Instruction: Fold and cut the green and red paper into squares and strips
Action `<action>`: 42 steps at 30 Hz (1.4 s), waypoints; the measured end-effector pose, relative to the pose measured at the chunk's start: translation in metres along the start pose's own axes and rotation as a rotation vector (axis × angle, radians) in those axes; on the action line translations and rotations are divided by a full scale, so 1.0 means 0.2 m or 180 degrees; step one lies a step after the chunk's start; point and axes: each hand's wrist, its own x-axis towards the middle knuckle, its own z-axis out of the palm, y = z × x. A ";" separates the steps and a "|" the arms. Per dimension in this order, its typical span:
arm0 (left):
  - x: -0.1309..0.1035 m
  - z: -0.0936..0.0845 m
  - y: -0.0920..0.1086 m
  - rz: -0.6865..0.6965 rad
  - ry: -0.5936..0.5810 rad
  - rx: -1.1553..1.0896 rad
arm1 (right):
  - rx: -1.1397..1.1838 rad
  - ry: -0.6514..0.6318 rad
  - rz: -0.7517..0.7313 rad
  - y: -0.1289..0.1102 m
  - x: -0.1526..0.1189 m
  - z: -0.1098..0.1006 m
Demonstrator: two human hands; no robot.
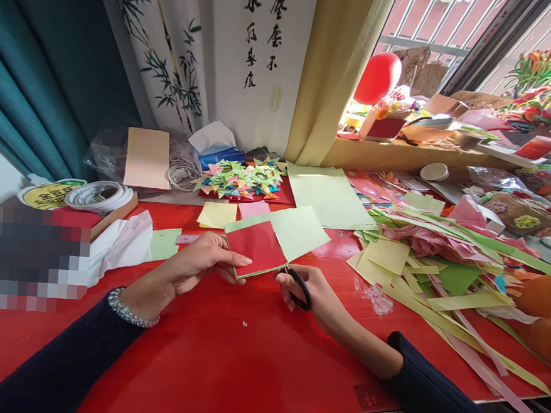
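Two hands, one pair of scissors [305,296], one red square [262,246] and green paper [305,229], its layers uncountable, are above the table [189,358]. The left hand [200,261] pinches square and paper together; the right hand [316,283] curls around the scissors' handle, beside the paper's near edge. The paper's long axis rises rightward.

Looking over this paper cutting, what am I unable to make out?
All in the head view:
- Blades of the black-handled scissors: mostly hidden by the flat red paper and pale green paper sheet.
- Left hand: some fingers partly hidden beneath the papers.
- Number of green layers under the red paper: edges too small.
- White calligraphy scroll: upper writing cut off by the top edge.
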 end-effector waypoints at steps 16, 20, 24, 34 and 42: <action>-0.01 0.02 0.00 -0.0161 0.0138 0.0121 | -0.0083 -0.0131 0.0192 -0.02 -0.01 -0.01; -0.01 0.03 0.00 -0.0117 0.0054 0.0120 | 0.0128 -0.0157 0.0311 -0.03 -0.01 0.00; -0.02 0.04 0.01 -0.0142 0.0028 0.0133 | 0.0092 -0.0196 0.0307 -0.03 0.00 -0.01; -0.01 0.03 -0.01 -0.0103 -0.0086 0.0191 | -0.0076 -0.0202 0.0444 -0.02 0.00 -0.02; -0.01 0.03 -0.01 -0.0129 -0.0048 0.0150 | -0.0012 -0.0323 0.0253 -0.02 0.00 -0.03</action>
